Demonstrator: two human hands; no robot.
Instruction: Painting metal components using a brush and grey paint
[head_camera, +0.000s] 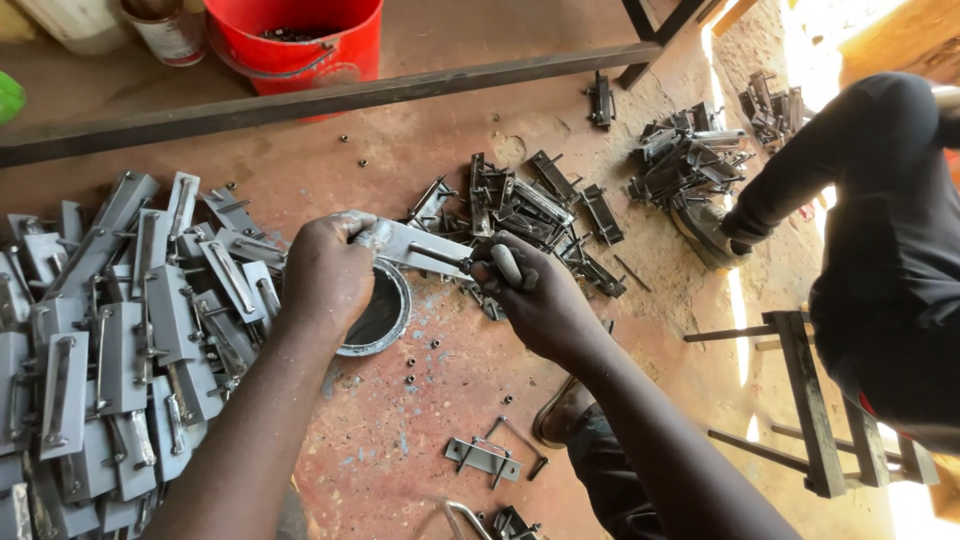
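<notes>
My left hand (325, 270) grips one end of a flat grey metal latch plate (420, 245), held level above a round tin of dark paint (380, 312). My right hand (535, 295) is closed around a thin brush or tool handle (505, 262) whose tip rests on the plate. To the left lies a big pile of grey painted latch plates (110, 350). Behind my hands is a heap of dark unpainted latches (530, 210).
A red bucket (300, 40) and a long steel bar (330, 100) lie at the back. Another person in black (880, 250) sits at the right beside a second latch heap (685, 160) and a metal stand (810, 400). Loose nuts and one latch (485, 458) lie on the red floor.
</notes>
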